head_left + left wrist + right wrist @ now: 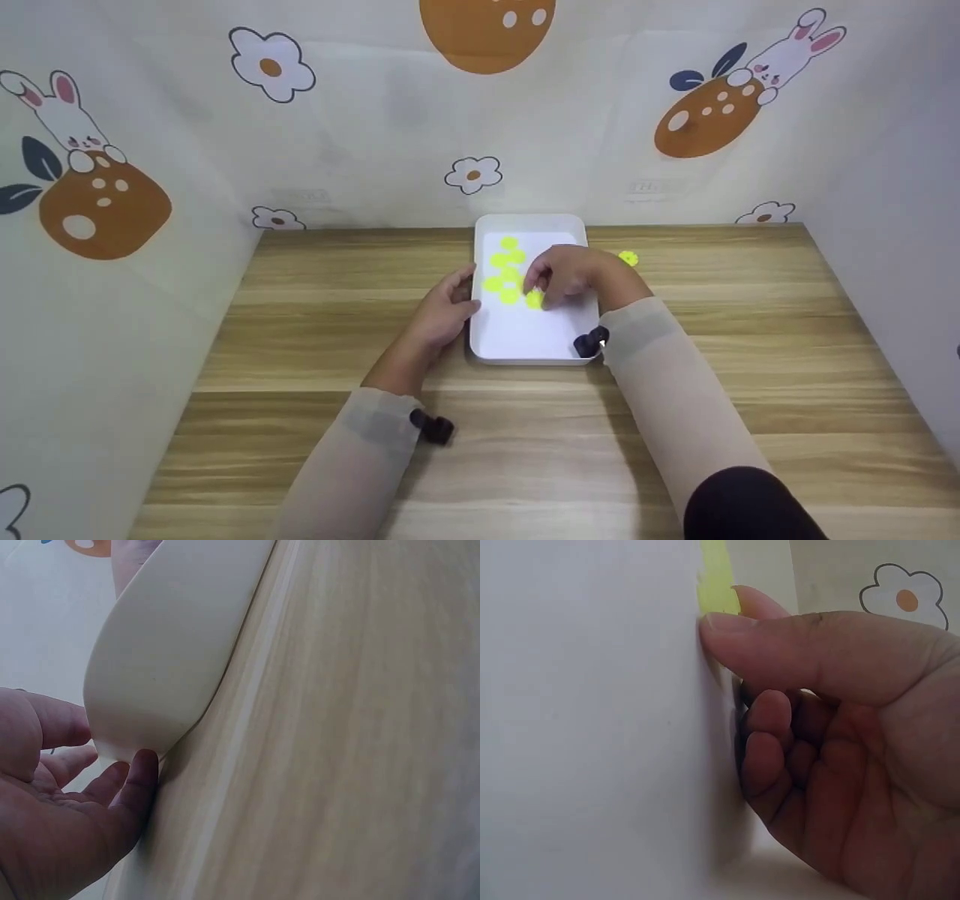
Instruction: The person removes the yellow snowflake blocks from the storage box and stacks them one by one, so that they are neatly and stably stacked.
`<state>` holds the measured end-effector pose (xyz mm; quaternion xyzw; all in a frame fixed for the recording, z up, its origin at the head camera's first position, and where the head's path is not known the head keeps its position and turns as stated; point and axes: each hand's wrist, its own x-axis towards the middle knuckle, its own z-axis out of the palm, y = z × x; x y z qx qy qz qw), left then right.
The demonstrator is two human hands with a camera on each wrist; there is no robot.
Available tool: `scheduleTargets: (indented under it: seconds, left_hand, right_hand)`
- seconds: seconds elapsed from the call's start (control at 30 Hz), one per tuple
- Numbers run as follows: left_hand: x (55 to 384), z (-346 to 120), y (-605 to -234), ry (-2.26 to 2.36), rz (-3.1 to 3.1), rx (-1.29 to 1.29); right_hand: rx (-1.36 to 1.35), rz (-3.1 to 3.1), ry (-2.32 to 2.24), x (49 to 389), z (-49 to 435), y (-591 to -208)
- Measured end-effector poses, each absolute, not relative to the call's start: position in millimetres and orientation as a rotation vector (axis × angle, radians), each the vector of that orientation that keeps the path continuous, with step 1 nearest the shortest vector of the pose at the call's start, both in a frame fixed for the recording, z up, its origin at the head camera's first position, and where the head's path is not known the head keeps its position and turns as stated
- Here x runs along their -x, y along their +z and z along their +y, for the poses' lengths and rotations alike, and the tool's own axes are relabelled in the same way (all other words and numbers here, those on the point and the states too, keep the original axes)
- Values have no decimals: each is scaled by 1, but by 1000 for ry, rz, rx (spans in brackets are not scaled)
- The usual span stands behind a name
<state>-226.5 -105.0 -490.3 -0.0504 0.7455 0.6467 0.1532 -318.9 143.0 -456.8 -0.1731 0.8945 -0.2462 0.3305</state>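
A white rectangular tray (517, 349) stands on the table. Several flat yellow pieces (509, 274) lie together in its left half. Inside the tray, my right hand (571, 271) pinches a small yellow flower-shaped piece (534, 300) close to the tray floor. The right wrist view has the thumb and index finger at the edge of this yellow piece (717, 581), the other fingers curled in. My left hand (441, 315) rests its fingertips against the tray's left outer side; in the left wrist view those fingers (139, 787) touch the tray wall (169, 637).
One more yellow flower-shaped piece (628, 259) lies on the wooden table (315, 330) just right of the tray, beside the right forearm. A patterned cloth wall (375, 135) rises behind the table. Small black devices (435, 427) are strapped at both wrists.
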Motion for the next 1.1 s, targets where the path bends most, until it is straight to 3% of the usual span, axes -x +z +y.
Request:
scheduleTargets:
  seconds: [0.37, 1.1]
  left_hand:
    - [226, -106, -492, 1894, 2107, 116]
    - [225, -106, -491, 1921, 2087, 84]
  right_hand:
    - [493, 2350, -804, 326, 153, -463]
    - [124, 2062, -1741, 318, 170, -429]
